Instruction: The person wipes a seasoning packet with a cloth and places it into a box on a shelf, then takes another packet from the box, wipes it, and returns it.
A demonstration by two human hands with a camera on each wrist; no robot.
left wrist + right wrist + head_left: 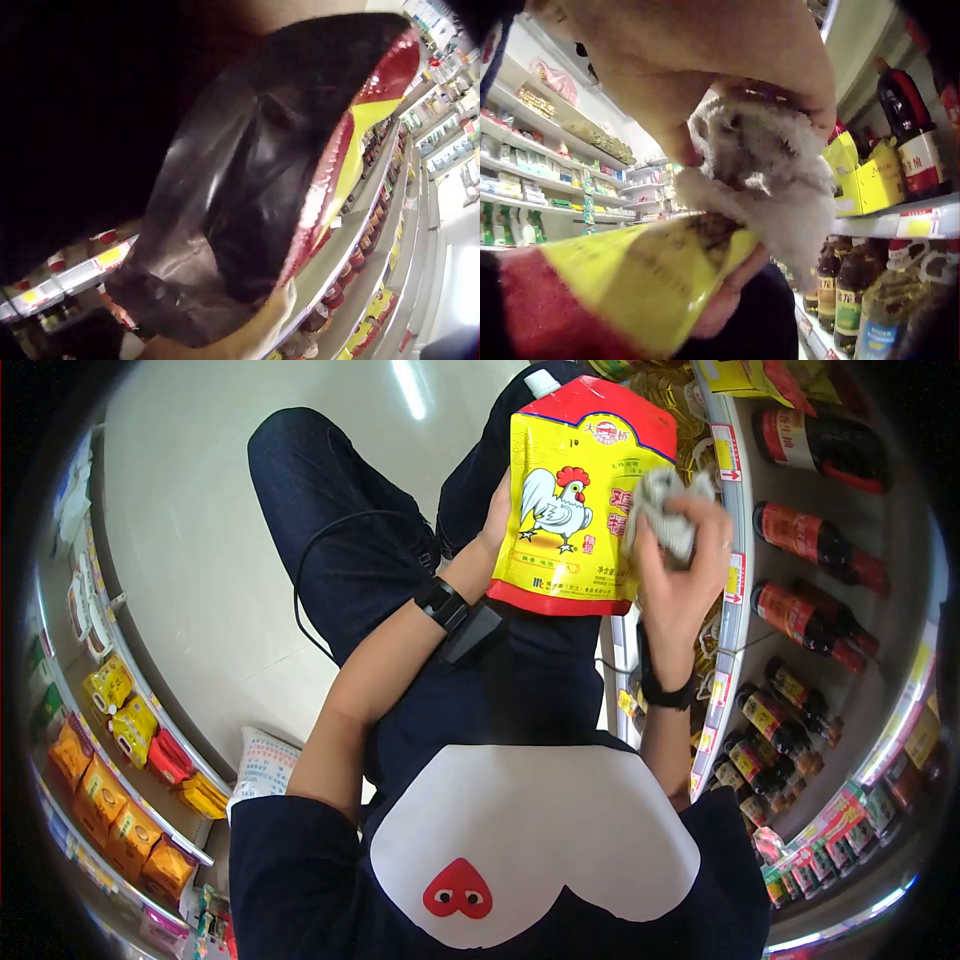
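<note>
Pouch, one, yellow and red, rooster-printed (562, 510). Held above the lap, its printed face turned up toward the head camera and its white cap (541, 383) at the upper left. The dark, creased back is shown in the left wrist view. The face is presumably turned up so that it can be reached by the cloth.

Left hand, one (497, 515). Placed at the pouch's left edge and largely hidden behind it, so whether the fingers are spread or pressed together cannot be told. Support is given from behind, probably because so soft a packet would otherwise buckle.

Cloth, one, greyish white, bunched (802, 199). Laid at the right part of the printed face, apparently touching it (the lettering there is partly covered). Bunching was likely chosen for a firmer pad.

Right hand, one (685, 588). The cloth is pinched between thumb and bent fingers, from above; the palm is seemingly kept off the pouch.

Dark bottles, several (825, 450). Shelved to the right, near the right hand, evidently arranged for sale, with price labels (735, 575) fixed along the shelf edge.
</note>
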